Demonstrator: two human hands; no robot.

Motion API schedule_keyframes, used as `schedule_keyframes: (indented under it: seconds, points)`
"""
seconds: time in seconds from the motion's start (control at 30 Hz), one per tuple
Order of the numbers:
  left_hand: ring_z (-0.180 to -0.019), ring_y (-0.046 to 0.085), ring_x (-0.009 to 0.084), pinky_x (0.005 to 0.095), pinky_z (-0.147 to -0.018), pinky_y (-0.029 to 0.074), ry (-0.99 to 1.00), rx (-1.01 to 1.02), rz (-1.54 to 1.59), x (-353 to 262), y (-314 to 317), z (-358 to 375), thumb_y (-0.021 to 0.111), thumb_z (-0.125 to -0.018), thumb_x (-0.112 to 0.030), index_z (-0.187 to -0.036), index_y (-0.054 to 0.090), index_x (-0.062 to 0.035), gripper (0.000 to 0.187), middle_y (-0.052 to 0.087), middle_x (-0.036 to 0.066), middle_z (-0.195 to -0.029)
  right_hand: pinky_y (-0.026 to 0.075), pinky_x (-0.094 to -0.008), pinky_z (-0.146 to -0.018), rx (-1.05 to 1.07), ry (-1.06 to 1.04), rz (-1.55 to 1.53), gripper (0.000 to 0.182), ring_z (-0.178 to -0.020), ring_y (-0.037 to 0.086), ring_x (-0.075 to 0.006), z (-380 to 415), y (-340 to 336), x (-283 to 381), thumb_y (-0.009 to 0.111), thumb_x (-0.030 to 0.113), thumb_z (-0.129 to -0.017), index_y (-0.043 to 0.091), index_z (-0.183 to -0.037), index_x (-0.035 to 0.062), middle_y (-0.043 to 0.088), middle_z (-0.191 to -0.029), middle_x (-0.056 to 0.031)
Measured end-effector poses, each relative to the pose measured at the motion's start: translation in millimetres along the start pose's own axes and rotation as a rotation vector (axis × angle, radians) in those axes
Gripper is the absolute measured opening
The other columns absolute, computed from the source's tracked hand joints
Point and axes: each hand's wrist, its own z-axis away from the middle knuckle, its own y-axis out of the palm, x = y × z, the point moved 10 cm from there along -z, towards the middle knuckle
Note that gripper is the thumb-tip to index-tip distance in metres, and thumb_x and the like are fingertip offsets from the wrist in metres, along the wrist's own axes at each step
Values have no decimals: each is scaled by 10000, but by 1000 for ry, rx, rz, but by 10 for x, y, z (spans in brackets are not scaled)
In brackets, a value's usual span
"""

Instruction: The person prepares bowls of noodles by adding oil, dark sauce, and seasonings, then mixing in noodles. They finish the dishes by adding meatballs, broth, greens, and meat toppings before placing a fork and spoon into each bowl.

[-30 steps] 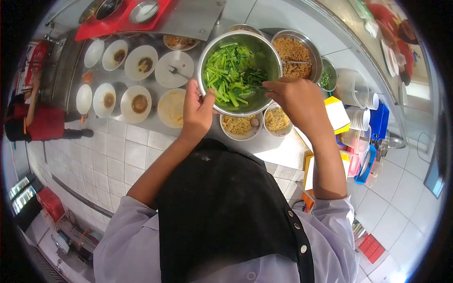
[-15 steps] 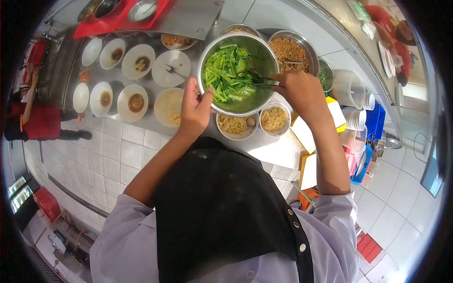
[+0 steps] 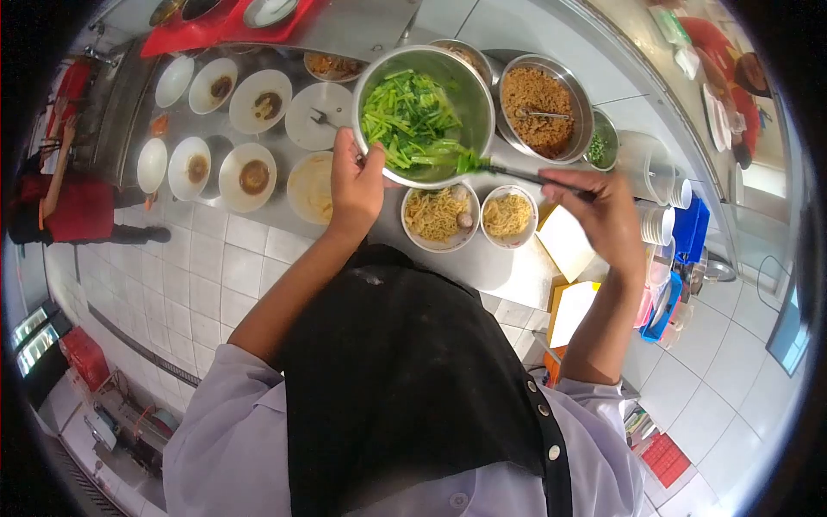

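Note:
My left hand [image 3: 360, 183] grips the rim of a steel mixing bowl [image 3: 479, 112], thumb over the near edge. Chopped leafy greens [image 3: 409, 116] fill the bowl's left part. In my right hand [image 3: 603, 207] is a pair of dark tongs [image 3: 525, 177], its tip at the bowl's right rim with some greens caught there. Just below the bowl stand two bowls of noodles, a left noodle bowl [image 3: 438, 215] with pale chunks and a right noodle bowl [image 3: 508, 215].
Several white bowls with brown sauce [image 3: 252, 178] stand on the steel counter at left. A fork lies in one white bowl [image 3: 314, 129]. Behind are a pan of brown minced topping [image 3: 538, 108] and chopped green herbs [image 3: 596, 148]. Another person [image 3: 77, 207] stands far left.
My right hand has moved right and down, drawing the tongs out to the bowl's rim with greens at the tip. The steel bowl has shifted slightly left and up.

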Motion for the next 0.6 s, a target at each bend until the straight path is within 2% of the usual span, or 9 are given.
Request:
schedule_keyframes:
  seconds: [0.03, 0.07, 0.13, 0.2, 0.27, 0.33, 0.4, 0.53, 0.6]
  points:
    - [-853, 666, 132, 272, -591, 636, 9, -56, 46, -7, -64, -14, 503, -1021, -53, -1131, 432, -29, 134, 602, 99, -1064, 540, -319, -763, 47, 24, -43, 249, -820, 685, -113, 35, 147, -124, 765, 128, -892, 757, -1105, -1, 769, -935, -175]
    - [-861, 670, 141, 273, -585, 635, 19, -113, 92, -6, -121, -23, 501, -1022, -58, -1133, 430, -29, 136, 601, 103, -1070, 546, -318, -772, 67, 34, -1, 241, -817, 724, -175, 59, 305, -231, 770, 119, -874, 770, -1097, 26, 762, -957, -192]
    - [-870, 669, 147, 273, -585, 635, 32, -167, 77, -68, -185, -38, 502, -1021, -65, -1133, 428, -25, 140, 598, 111, -1079, 560, -351, -748, 55, -77, 203, 242, -824, 734, -265, 71, 613, -261, 767, 161, -862, 780, -1088, 76, 758, -951, -170]
    - [-880, 668, 152, 272, -584, 634, 47, -215, 59, -55, -247, -66, 503, -1021, -72, -1134, 426, -22, 146, 595, 120, -1087, 559, -402, -710, 23, -105, 426, 249, -820, 708, -321, 18, 980, -441, 746, 203, -855, 782, -1094, 140, 743, -904, -123]
    - [-897, 664, 162, 276, -591, 637, 137, -179, 86, -65, -304, -120, 512, -1017, -79, -1135, 418, -11, 165, 583, 135, -1095, 554, -417, -694, 2, -130, 510, 261, -803, 703, -305, -60, 1339, -666, 738, 221, -855, 777, -1108, 166, 728, -879, -101]
    - [-899, 662, 168, 278, -594, 639, 146, -174, 53, -75, -322, -118, 520, -1014, -83, -1134, 414, -7, 178, 576, 137, -1093, 549, -432, -679, -16, -164, 595, 274, -787, 697, -290, -53, 1408, -680, 730, 238, -855, 771, -1122, 191, 713, -853, -79]
    - [-946, 664, 177, 329, -688, 653, 131, -156, 2, -126, -320, -100, 497, -1018, -60, -1151, 414, -27, 160, 565, 128, -1138, 548, -425, -666, -10, -147, 672, 292, -773, 697, -273, -20, 1362, -606, 719, 223, -855, 764, -1144, 221, 699, -837, -81]
    - [-936, 668, 171, 330, -690, 657, 144, -144, 36, -192, -283, -39, 498, -1023, -69, -1156, 414, -24, 165, 568, 131, -1130, 538, -438, -684, -55, -93, 595, 244, -768, 689, -294, 6, 1201, -504, 726, 267, -868, 770, -1097, 195, 699, -831, -79]
    - [-907, 668, 179, 313, -674, 668, 168, -112, 93, -208, -250, -31, 510, -1027, -96, -1174, 405, 0, 204, 570, 138, -1120, 541, -440, -674, 52, -119, 702, 245, -760, 693, -294, -91, 1447, -650, 724, 287, -872, 770, -1095, 197, 708, -822, -74]
